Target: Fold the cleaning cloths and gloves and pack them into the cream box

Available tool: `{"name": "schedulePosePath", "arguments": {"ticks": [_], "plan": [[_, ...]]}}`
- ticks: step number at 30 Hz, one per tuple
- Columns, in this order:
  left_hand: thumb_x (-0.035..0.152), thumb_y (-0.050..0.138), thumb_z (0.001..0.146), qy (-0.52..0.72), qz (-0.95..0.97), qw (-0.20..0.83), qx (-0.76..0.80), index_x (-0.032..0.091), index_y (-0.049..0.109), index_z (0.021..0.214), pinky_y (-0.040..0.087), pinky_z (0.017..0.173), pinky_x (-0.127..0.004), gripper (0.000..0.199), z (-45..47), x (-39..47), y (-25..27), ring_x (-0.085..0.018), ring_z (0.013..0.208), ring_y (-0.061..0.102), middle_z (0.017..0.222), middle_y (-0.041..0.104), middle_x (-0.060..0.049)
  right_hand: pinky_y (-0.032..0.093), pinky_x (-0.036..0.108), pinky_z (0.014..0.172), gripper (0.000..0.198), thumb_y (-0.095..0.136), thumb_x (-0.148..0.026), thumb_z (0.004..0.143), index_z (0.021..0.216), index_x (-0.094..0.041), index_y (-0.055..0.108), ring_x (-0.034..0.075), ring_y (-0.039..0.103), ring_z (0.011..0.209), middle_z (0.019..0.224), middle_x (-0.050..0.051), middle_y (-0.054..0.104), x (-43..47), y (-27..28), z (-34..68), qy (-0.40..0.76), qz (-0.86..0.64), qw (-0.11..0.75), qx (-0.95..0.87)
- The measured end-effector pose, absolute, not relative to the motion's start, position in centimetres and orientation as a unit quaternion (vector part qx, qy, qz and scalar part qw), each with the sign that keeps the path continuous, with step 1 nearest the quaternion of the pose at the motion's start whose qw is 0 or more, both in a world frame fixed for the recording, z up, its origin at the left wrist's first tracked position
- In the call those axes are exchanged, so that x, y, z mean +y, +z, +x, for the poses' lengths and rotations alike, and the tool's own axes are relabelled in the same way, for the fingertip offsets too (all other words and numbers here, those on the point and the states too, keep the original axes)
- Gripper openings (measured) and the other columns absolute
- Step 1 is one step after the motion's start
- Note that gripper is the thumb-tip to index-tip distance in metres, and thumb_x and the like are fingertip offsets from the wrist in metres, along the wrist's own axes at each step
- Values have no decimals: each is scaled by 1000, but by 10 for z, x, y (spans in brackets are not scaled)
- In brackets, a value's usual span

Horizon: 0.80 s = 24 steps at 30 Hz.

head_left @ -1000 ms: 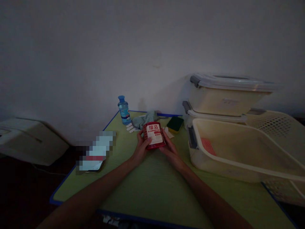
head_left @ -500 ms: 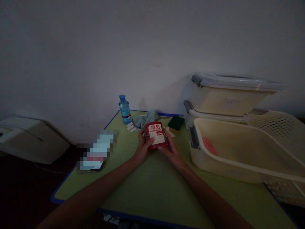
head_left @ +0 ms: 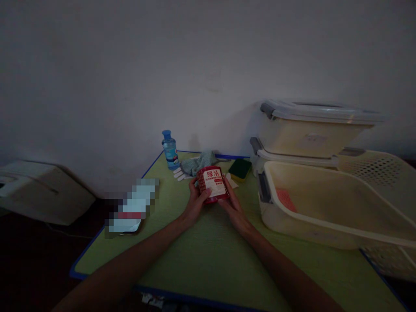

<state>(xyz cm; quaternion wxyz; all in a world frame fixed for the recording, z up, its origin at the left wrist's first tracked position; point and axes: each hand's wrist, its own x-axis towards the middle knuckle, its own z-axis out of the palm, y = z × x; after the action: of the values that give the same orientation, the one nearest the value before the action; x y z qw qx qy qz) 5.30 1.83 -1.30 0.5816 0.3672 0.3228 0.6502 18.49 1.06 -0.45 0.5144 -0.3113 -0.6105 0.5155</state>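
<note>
Between both hands is a red packet (head_left: pixel 216 182) with a white label and large red Chinese characters; its exact kind I cannot make out. My left hand (head_left: pixel 195 201) grips its left side, the thumb lying over the label. Around the right edge my right hand (head_left: pixel 233 203) is closed, its thumb low near the bottom corner. Just behind the packet lie a grey-green cloth (head_left: pixel 198 164) and a white glove (head_left: pixel 178 173), partly covered. A green and yellow sponge (head_left: pixel 240 169) rests to the right of them.
A blue bottle (head_left: pixel 170 151) stands at the back left of the green table (head_left: pixel 195 264). A blurred-out flat item (head_left: pixel 133 208) lies at left. An open cream bin (head_left: pixel 312 234) holding a pink cloth-like item (head_left: pixel 286 199) is at right, before stacked lidded boxes (head_left: pixel 302 134).
The packet is turned very slightly in my hands, and my right thumb has shifted a little along its lower edge. Everything else stays in place.
</note>
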Motion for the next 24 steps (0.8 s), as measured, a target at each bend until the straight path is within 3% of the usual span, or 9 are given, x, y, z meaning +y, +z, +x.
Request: {"name": "schedulePosePath", "arguments": {"ticks": [11, 24], "plan": [[27, 70, 65, 658, 365, 580, 313, 25, 31, 108, 47, 82, -33, 58, 55, 18, -11, -16, 92, 59, 104, 58, -1, 24, 44, 107, 64, 52, -49, 79, 137, -33, 29, 21, 25, 132, 145, -3, 27, 12, -17, 181, 522, -323, 541, -576], [26, 71, 62, 660, 347, 579, 330, 25, 33, 106, 49, 77, -31, 58, 54, 19, -9, -16, 87, 60, 99, 59, -1, 30, 44, 103, 60, 60, -38, 72, 129, -34, 42, 22, 35, 127, 139, -3, 38, 9, -10, 175, 669, -255, 558, -420]]}}
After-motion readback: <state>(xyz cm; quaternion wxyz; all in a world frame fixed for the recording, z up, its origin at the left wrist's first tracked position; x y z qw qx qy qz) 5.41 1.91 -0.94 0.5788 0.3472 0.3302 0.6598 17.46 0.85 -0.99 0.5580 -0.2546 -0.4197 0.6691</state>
